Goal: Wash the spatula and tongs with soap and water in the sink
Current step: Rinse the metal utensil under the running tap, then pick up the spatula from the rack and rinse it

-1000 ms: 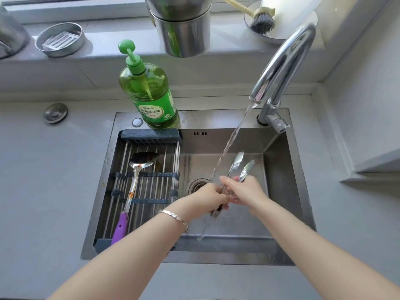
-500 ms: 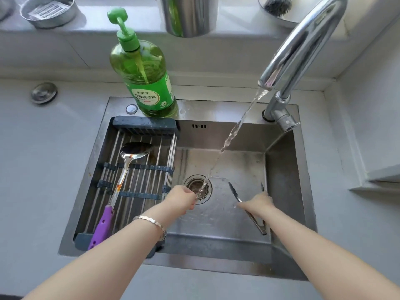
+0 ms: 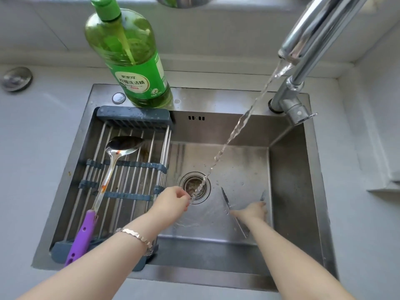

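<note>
Tongs (image 3: 226,201) are lying on the floor of the sink (image 3: 290,191), lower right of the basin, arms splayed open. They look like thin steel, so light and stiff but springy, and wet metal is slick. I'd take them near the hinge end where the arms meet, not by the tips.

The right hand (image 3: 252,211) is down on top of them, but I honestly can't tell if it's gripping or just resting there, as it covers the middle of both arms. The left hand (image 3: 173,201) holds nothing, fingers loosely curled at the water stream (image 3: 238,124) by the drain (image 3: 193,187).

The spatula (image 3: 110,167) sits on the rack (image 3: 134,114) at left, with orange sauce streaks on the shank. The purple handle is the obvious grab point (plastic, probably less slippery than the steel).

Hard to see: the hinge end of the tongs is partly behind the forearm, the soap bottle (image 3: 134,68) loses its pump at the top edge, and the tap (image 3: 313,33) is cut off too. No idea if there's any soap on the tongs.
</note>
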`<state>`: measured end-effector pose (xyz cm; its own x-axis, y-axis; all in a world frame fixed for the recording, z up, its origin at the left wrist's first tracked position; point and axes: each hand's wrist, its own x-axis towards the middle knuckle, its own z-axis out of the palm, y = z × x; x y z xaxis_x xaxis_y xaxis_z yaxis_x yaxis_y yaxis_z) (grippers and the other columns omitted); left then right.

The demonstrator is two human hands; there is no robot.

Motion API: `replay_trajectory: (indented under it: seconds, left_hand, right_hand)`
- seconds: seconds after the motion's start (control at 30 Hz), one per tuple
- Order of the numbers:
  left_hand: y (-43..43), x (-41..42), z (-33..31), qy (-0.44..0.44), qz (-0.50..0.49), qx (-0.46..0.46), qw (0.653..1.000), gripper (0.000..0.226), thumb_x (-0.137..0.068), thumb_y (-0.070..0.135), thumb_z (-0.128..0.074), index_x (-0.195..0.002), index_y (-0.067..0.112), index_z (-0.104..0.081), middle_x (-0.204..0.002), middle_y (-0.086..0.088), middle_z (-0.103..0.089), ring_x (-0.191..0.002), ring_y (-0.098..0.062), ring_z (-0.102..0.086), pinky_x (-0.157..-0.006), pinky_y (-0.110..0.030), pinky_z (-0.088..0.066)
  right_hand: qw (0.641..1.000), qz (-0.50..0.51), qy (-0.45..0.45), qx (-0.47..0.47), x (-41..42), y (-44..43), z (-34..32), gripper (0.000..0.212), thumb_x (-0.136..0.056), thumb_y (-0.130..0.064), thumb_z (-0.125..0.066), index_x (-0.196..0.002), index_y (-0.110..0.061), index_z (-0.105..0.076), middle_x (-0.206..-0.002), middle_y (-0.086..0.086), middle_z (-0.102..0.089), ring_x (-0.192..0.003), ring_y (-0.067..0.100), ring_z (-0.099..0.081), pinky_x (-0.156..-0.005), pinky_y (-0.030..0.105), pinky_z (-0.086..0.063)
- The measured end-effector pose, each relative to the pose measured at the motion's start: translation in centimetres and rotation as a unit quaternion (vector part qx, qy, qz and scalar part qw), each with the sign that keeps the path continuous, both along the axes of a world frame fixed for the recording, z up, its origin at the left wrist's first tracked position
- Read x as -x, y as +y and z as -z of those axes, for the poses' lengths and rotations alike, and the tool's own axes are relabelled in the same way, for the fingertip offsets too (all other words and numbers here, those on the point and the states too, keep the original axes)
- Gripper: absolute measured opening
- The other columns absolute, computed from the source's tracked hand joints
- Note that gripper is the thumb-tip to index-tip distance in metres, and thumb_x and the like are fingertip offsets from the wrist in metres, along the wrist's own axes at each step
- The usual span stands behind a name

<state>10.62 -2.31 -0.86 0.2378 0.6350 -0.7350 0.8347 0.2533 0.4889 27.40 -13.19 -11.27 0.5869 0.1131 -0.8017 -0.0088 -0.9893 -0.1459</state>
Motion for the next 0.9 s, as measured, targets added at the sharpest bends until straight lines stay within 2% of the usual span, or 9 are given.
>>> replay_trajectory:
  seconds: [0.2,0.33,0.4,0.47,0.53,0.6,0.67,0.8,0.9]
  left_hand:
    - [0.4,-0.2,-1.1,-0.013,0.045,-0.020,0.999,0.013,-0.094,0.015,-0.047,-0.089,0.019,-0.059,-0.096,-0.005,-0.068,-0.092,-0.019,-0.064,-0.081,-0.031,-0.050]
    - [1.2,3.2,-3.3,0.011,-0.010,-0.178,0.984,0.033,-0.091,0.009,-0.050,-0.124,0.013,-0.049,-0.126,-0.005,-0.045,-0.094,-0.018,-0.057,-0.081,-0.031,-0.051]
    - [2.3,5.7,-4.0,0.074,-0.035,-0.258,0.963,0.049,-0.088,0.009,-0.055,-0.134,0.009,-0.039,-0.137,-0.010,-0.034,-0.113,-0.023,-0.049,-0.098,-0.037,-0.046]
    - [3.5,8.0,-4.3,0.187,-0.012,-0.265,0.946,0.057,-0.088,0.016,-0.058,-0.138,0.004,-0.032,-0.142,-0.016,-0.030,-0.127,-0.028,-0.037,-0.107,-0.039,-0.036]
    - [4.6,9.8,-4.1,0.245,0.001,-0.203,0.948,0.052,-0.090,0.020,-0.056,-0.134,0.002,-0.035,-0.139,-0.019,-0.037,-0.124,-0.031,-0.042,-0.102,-0.040,-0.039]
    - [5.2,10.8,-3.8,0.215,-0.014,-0.129,0.968,0.037,-0.093,0.017,-0.051,-0.125,0.000,-0.042,-0.122,-0.017,-0.053,-0.104,-0.028,-0.054,-0.086,-0.038,-0.046]
    - [5.3,11.4,-3.4,0.171,-0.032,-0.098,0.980,0.029,-0.095,0.012,-0.045,-0.121,-0.003,-0.047,-0.110,-0.017,-0.059,-0.094,-0.029,-0.056,-0.078,-0.036,-0.045]
    - [5.0,11.7,-3.8,0.161,-0.099,-0.144,0.971,0.026,-0.096,0.008,-0.039,-0.112,-0.002,-0.057,-0.111,-0.020,-0.062,-0.101,-0.036,-0.059,-0.074,-0.034,-0.042]
    - [4.3,12.0,-5.6,0.129,-0.087,-0.208,0.966,0.027,-0.097,0.025,-0.042,-0.099,0.006,-0.062,-0.084,-0.009,-0.065,-0.070,-0.024,-0.059,-0.056,-0.026,-0.041]
  right_hand:
    - [0.993,-0.111,-0.011,-0.027,0.0,0.8,-3.1,0.065,-0.079,-0.033,-0.070,-0.129,0.000,-0.045,-0.132,0.019,-0.051,-0.122,0.031,-0.049,-0.102,0.033,-0.042]
    - [0.982,-0.174,0.007,-0.073,1.4,1.3,-7.7,0.046,-0.082,-0.027,-0.063,-0.124,-0.010,-0.053,-0.126,0.007,-0.057,-0.117,0.023,-0.053,-0.092,0.025,-0.040]
    - [0.977,-0.182,0.011,-0.113,1.8,1.7,-9.9,0.038,-0.083,-0.026,-0.064,-0.116,-0.009,-0.059,-0.116,0.006,-0.063,-0.108,0.022,-0.058,-0.082,0.022,-0.041]
    - [0.973,-0.171,0.011,-0.157,2.2,2.0,-11.7,0.029,-0.084,-0.020,-0.063,-0.110,-0.006,-0.063,-0.104,0.007,-0.065,-0.099,0.020,-0.060,-0.072,0.020,-0.041]
    - [0.970,-0.146,0.013,-0.192,2.4,2.0,-12.7,0.024,-0.084,-0.017,-0.064,-0.106,-0.005,-0.065,-0.094,0.006,-0.063,-0.096,0.022,-0.062,-0.076,0.023,-0.045]
    - [0.969,-0.128,0.022,-0.211,2.5,1.9,-13.3,0.023,-0.084,-0.016,-0.064,-0.103,-0.004,-0.065,-0.091,0.006,-0.063,-0.094,0.025,-0.064,-0.082,0.029,-0.047]
    - [0.969,-0.123,0.031,-0.214,2.7,1.5,-13.8,0.023,-0.085,-0.016,-0.064,-0.105,-0.005,-0.064,-0.091,0.007,-0.063,-0.089,0.024,-0.063,-0.075,0.027,-0.045]
    - [0.968,-0.119,0.046,-0.215,3.1,0.6,-14.4,0.021,-0.087,-0.015,-0.060,-0.107,-0.007,-0.062,-0.088,0.008,-0.065,-0.083,0.021,-0.063,-0.078,0.028,-0.046]
    - [0.966,-0.120,0.049,-0.224,3.2,0.4,-14.9,0.021,-0.087,-0.013,-0.059,-0.107,-0.007,-0.062,-0.091,0.008,-0.065,-0.079,0.020,-0.063,-0.069,0.023,-0.045]
